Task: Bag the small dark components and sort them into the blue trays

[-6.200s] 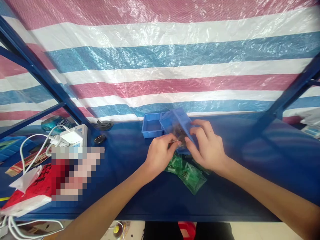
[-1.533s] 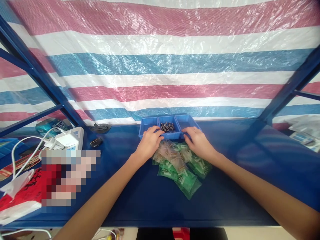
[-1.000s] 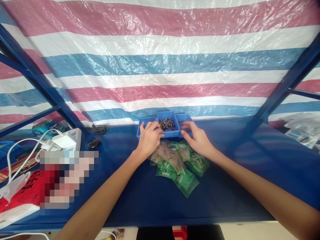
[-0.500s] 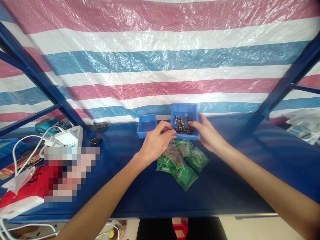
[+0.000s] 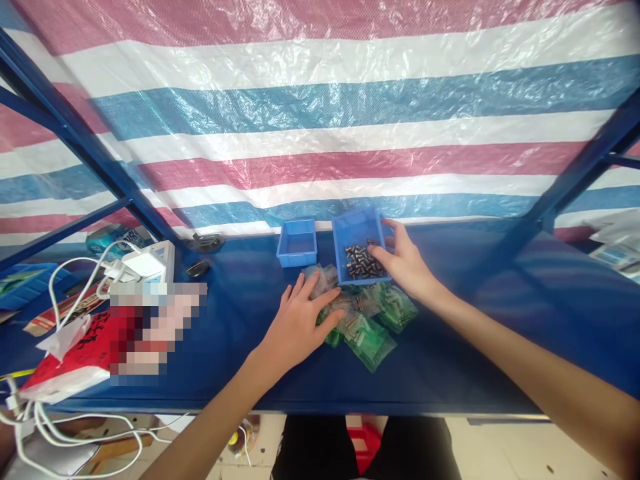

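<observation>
My right hand point(image 5: 403, 261) grips the right side of a blue bin point(image 5: 350, 230), its thumb over the rim. The bin is tilted, and many small dark metal parts point(image 5: 364, 261) lie at its near end. With fingers spread, my left hand point(image 5: 300, 320) rests on the left part of a pile of small plastic bags, some clear and some green point(image 5: 370, 343), with metal pieces inside. A second, smaller blue bin point(image 5: 297, 241) stands to the left of the first one, with nothing visible in it.
At the left lie a white power strip point(image 5: 163, 263) with cables, a black mouse point(image 5: 199, 269), a red and white bag point(image 5: 83, 353) and a blue tray point(image 5: 30, 287). Behind the blue table point(image 5: 480, 360) hangs a striped sheet point(image 5: 325, 120). Blue frame posts flank it.
My left hand has left the bin's near edge and moved down and left onto the bags, its fingers now spread. The bin has turned slightly in my right hand.
</observation>
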Available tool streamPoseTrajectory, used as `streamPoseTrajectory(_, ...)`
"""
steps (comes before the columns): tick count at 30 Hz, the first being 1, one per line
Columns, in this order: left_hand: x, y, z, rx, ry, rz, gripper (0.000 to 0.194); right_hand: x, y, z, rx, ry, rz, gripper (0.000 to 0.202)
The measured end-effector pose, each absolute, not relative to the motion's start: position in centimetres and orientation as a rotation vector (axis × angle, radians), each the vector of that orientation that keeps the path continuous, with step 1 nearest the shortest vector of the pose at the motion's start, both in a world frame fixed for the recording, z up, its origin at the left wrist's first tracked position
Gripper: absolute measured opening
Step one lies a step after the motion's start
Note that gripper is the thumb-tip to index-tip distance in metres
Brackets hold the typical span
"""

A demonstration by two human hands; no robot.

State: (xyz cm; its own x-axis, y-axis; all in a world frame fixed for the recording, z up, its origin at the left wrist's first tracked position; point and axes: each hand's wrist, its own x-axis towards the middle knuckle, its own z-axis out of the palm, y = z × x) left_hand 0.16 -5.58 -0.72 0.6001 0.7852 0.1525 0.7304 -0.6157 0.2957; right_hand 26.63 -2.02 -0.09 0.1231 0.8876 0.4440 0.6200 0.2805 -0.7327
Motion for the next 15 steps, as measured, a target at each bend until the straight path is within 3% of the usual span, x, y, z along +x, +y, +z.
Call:
streamPoseTrajectory(4, -1.0, -7.0, -0.7, 2.702, 1.264, 0.445, 0.051, 25.7, -2.8, 1.2, -1.484, -1.436, 0.454, 0.061)
streamPoseTrajectory(15, 0.6, -9.0, -1.1, 2.722, 1.2, 0.497, 0.043, 24.2, -4.9, 2.7, -1.41, -1.676, 0.155, 0.062)
